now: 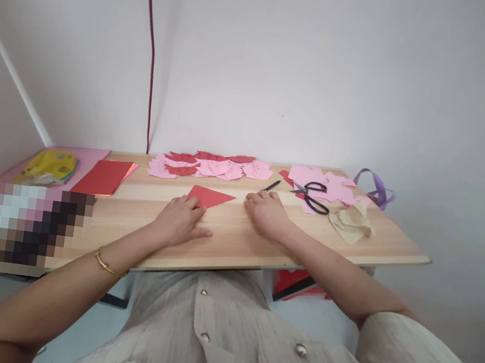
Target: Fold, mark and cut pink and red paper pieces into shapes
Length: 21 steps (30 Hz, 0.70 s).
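Up front, the left hand (179, 221) lies with fingers loosely spread over the red paper triangle (212, 198) mid-table (234, 241), seemingly to keep it from slipping. Just right of that, the right hand (267, 213) curls down beside the black pen (274, 184); whether it's gripping it, I can't tell. Scissors (306, 194) lie farther right, likely for easy reach. Far left, a yellow packet (50, 166), contents unclear! And at the back, pink and red cut pieces (212, 168) overlap along the wall (256, 76).
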Motion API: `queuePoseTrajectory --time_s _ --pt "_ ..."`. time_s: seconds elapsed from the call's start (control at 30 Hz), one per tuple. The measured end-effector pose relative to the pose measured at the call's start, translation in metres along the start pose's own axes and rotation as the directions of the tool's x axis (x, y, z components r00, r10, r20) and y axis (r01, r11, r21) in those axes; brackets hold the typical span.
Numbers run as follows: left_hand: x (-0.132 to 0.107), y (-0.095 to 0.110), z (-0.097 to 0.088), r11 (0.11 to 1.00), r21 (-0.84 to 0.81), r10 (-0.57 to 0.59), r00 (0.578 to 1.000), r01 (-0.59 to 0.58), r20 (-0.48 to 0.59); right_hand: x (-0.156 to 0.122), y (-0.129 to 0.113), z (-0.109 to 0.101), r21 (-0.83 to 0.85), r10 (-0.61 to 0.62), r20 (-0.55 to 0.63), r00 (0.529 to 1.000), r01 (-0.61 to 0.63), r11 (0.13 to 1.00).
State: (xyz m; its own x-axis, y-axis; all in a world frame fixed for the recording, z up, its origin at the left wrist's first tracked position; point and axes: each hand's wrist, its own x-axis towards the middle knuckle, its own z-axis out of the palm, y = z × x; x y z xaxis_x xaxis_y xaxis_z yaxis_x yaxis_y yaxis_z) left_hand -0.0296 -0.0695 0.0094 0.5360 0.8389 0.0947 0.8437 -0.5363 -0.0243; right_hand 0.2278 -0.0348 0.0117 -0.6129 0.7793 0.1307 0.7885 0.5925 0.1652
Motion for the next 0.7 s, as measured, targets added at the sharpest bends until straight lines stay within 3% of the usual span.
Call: queuePoseTrajectory --time_s 0.07,0.3,0.47,0.7 --pt "0.001 0.004 -0.002 1.0 0.017 -0.016 1.0 0.016 0.005 0.007 -0.012 0.001 0.056 -0.022 -0.048 0.999 0.025 0.998" --pt "0.005 0.019 0.005 0.998 -0.022 -0.063 0.998 0.062 -0.017 0.032 -0.058 0.008 0.273 -0.295 -0.12 0.948 0.318 0.908" --pt "0.005 0.02 0.007 0.998 -0.03 -0.06 0.998 0.059 -0.027 0.047 -0.047 0.015 0.317 -0.342 -0.043 0.939 0.337 0.887" --pt "0.004 0.012 0.009 0.999 -0.047 0.017 1.0 -0.018 -0.018 0.057 -0.017 0.031 0.229 -0.249 -0.039 0.968 0.252 0.94"
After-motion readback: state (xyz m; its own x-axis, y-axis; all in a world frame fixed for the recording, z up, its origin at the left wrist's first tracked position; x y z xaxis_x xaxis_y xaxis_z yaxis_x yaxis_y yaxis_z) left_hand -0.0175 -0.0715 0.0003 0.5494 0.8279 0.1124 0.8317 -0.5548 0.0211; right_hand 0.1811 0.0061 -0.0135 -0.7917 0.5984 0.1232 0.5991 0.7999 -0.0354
